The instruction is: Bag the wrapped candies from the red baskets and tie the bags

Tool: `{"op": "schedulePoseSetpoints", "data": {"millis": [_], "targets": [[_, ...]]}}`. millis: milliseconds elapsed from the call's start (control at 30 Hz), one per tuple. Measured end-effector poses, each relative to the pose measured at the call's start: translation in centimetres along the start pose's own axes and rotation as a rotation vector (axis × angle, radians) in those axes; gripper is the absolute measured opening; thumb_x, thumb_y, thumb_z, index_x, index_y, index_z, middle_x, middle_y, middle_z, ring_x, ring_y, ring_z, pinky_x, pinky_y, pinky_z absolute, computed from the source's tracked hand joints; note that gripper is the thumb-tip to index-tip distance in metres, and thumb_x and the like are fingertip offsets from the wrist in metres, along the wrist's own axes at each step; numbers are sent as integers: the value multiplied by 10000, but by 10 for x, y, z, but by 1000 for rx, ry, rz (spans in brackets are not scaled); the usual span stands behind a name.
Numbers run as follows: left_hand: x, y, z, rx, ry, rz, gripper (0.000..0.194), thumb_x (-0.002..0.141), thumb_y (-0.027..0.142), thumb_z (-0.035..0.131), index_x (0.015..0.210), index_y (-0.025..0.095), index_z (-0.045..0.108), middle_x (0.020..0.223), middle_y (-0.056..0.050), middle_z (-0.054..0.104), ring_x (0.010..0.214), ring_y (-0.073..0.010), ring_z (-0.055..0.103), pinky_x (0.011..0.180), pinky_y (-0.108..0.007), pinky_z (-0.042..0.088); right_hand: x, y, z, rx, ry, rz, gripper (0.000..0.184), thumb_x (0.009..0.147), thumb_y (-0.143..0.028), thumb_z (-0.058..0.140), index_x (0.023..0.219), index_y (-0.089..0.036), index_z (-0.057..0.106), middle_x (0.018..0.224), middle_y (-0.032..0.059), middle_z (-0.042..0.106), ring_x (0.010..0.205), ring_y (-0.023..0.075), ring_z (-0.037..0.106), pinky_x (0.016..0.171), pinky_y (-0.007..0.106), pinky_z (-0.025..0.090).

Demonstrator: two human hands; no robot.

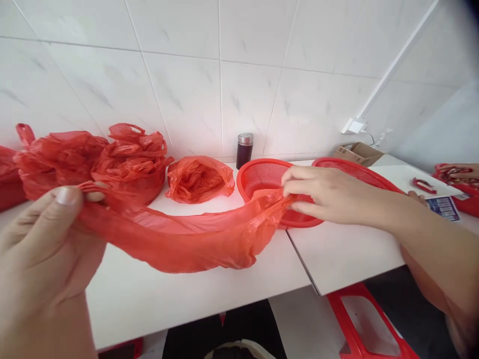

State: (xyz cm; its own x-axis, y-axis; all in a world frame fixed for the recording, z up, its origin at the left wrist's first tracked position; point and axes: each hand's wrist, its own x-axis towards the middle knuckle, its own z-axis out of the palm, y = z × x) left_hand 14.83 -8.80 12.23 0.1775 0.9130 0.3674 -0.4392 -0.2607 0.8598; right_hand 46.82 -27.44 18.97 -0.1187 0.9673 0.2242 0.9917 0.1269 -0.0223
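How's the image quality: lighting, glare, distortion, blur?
Head view: bright, diffuse light across the white marbled tile wall; head view: mild sheen on the stretched red translucent plastic bag; head view: wide-angle look, tile joints fanning outward, upper-right corner dark; head view: no heavy motion blur on the left hand or right hand.

On my feed, a wall (179,30) of large white tiles, faintly veined in grey, rises behind two white tables (355,262) set side by side. I see a white strip (404,50) slanting down to a socket (355,125), a red stool (352,290) low right, and bright, even light.
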Motion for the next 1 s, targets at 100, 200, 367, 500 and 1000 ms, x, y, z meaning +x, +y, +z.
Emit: {"op": "schedulePoseSetpoints", "data": {"millis": [100,200,367,500,1000], "targets": [[1,5,4,-102,-120,9,115,881,176,594,792,147,661,950,2,711,975,-168,639,904,-329,541,9,-1,-8,205,-34,108,152,883,-267,501,815,-217,627,767,-7,615,655,129,562,601,268,414],[4,6,13,-75,-301,-60,163,899,257,590,1035,217,670,1034,-6,705,1022,-230,652,902,-445,548,24,-10,-10,455,46,100,131,868,-247,525,892,-209,648,827,-11,650,724,122,603,640,250,453],[16,6,49,347,-797,-306,566,858,345,634,1388,343,434,923,-5,670,844,-166,647,724,-271,554,68,-31,4,780,66,-94,143,833,-149,531,927,-165,637,869,15,667,767,114,621,683,249,492],[19,-1,81,707,-1003,-470,422,797,441,672,1163,239,612,784,-4,631,719,-167,607,585,-240,508,102,-58,20,885,18,-217,133,832,-131,532,917,-160,630,830,1,656,732,99,595,663,240,490],[27,-34,61,480,-732,-589,363,870,533,527,725,201,505,561,52,461,485,-99,450,458,-211,378,76,-54,93,1090,139,79,156,875,-319,614,823,-190,544,773,-19,620,723,110,583,692,274,488]]}}
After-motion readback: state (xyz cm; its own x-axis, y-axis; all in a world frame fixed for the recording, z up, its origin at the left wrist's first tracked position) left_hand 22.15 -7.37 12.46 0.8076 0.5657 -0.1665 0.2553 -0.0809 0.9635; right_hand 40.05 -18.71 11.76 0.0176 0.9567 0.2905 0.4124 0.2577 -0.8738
